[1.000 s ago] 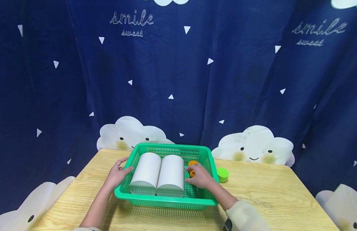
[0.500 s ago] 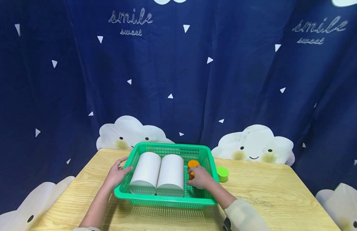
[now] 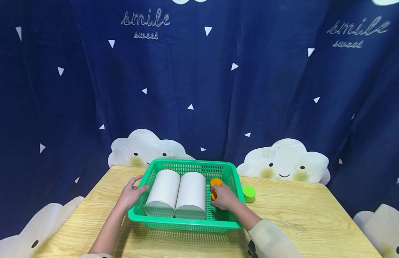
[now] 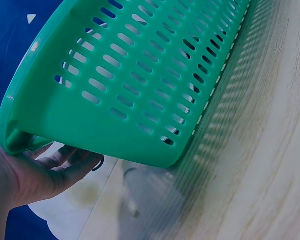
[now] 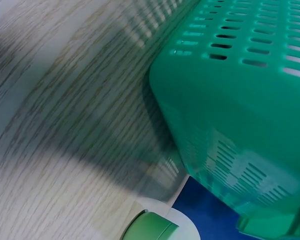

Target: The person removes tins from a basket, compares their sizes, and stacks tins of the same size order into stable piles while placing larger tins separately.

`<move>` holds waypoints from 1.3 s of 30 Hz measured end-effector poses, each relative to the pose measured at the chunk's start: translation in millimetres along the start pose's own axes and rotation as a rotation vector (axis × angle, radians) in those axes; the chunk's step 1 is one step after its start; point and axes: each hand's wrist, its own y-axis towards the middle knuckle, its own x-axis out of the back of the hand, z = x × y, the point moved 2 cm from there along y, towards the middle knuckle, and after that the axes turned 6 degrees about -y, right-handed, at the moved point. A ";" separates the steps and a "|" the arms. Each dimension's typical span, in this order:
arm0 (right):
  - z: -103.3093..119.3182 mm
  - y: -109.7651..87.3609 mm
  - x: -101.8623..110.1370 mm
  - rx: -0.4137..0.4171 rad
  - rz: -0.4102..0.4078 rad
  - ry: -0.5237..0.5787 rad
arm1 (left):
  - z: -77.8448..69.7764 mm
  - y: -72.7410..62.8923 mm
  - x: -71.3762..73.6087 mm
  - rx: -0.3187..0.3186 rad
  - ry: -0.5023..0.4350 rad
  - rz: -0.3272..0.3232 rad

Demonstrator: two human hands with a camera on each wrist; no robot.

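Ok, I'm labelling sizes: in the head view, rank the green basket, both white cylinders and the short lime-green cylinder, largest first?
1. Green basket
2. Left white cylinder and right white cylinder: too alike to rank
3. Short lime-green cylinder

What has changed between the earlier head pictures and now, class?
The right hand has shifted slightly rightward, baring more of the rear orange piece; whether it grips the front orange piece is unclear. The left hand on the green basket, white rounded blocks and lime piece look unchanged.
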 end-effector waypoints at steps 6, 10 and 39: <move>-0.3 0.6 -0.8 0.008 0.004 -0.019 | 1.9 2.0 0.1 0.000 -0.008 -0.006; -0.5 0.1 -1.7 -0.005 0.008 -0.012 | 2.3 2.2 -0.5 -0.008 -0.009 -0.001; 1.6 -5.9 19.4 0.030 -0.072 0.229 | 0.5 1.3 -0.7 -0.009 -0.009 0.014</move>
